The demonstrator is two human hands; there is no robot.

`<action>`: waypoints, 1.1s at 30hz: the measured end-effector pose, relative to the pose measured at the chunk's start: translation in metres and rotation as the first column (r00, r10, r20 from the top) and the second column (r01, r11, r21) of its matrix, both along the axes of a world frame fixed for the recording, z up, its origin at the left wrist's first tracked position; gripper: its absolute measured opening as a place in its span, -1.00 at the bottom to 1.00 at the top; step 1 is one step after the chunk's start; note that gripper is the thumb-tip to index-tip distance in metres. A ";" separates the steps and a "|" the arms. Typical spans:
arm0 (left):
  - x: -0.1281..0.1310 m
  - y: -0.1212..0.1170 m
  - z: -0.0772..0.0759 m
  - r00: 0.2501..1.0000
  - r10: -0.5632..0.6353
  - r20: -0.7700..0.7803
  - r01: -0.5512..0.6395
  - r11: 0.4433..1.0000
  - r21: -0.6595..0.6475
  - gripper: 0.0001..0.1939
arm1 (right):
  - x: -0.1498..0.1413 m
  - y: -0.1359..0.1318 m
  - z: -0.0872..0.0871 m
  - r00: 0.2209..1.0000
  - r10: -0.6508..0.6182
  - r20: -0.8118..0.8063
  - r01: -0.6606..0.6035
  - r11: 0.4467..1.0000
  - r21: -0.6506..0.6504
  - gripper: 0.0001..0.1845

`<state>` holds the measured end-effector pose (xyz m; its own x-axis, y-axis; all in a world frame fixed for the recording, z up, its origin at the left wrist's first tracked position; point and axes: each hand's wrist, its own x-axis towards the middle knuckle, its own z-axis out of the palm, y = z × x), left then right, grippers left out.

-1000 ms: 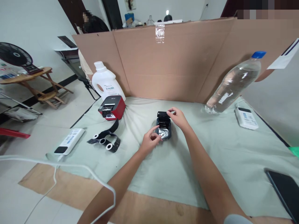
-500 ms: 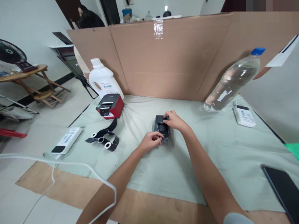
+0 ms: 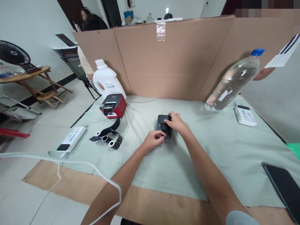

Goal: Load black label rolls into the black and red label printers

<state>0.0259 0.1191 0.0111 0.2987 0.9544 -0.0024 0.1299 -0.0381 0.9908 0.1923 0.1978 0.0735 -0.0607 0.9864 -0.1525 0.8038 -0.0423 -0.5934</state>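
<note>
A small black handheld device (image 3: 161,118) with a dark panel at its far end lies on the pale green cloth, in front of me. My right hand (image 3: 176,121) holds its far right side, the thumb resting on top and the fingers around the edge. At the near left edge, my left hand (image 3: 154,139) has its fingers bent together against the device. The hands partly cover it, so its details are hard to make out. To the left lie several small rolls of black tape (image 3: 113,144), with a strip partly unwound.
A red and black box-shaped machine (image 3: 119,106) stands by a white jug (image 3: 107,79). A water bottle (image 3: 234,81) leans against the cardboard screen (image 3: 173,62). White power banks (image 3: 72,139) lie on both sides; a phone (image 3: 283,187) is near right. A white cable (image 3: 93,167) crosses my left arm.
The view has shifted slightly, moving the things at left rightward in the picture. My right hand's fingers have shifted a little at the device's far edge. Both hands stay on the device.
</note>
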 end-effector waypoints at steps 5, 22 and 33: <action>-0.005 0.000 -0.004 0.994 -0.086 -0.068 0.091 0.993 0.073 -0.79 | -0.037 -0.023 0.008 0.975 -0.056 0.213 0.046 0.998 0.051 -0.11; -0.003 -0.004 0.000 0.905 -0.229 -0.358 0.321 0.920 0.226 -0.79 | 0.213 -0.022 0.003 0.851 -0.489 0.189 0.403 0.841 0.361 -0.13; 0.000 -0.006 0.005 0.971 -0.092 -0.222 0.162 0.933 0.321 -0.82 | 0.222 -0.019 -0.008 0.722 -0.608 0.330 0.501 0.788 0.357 -0.13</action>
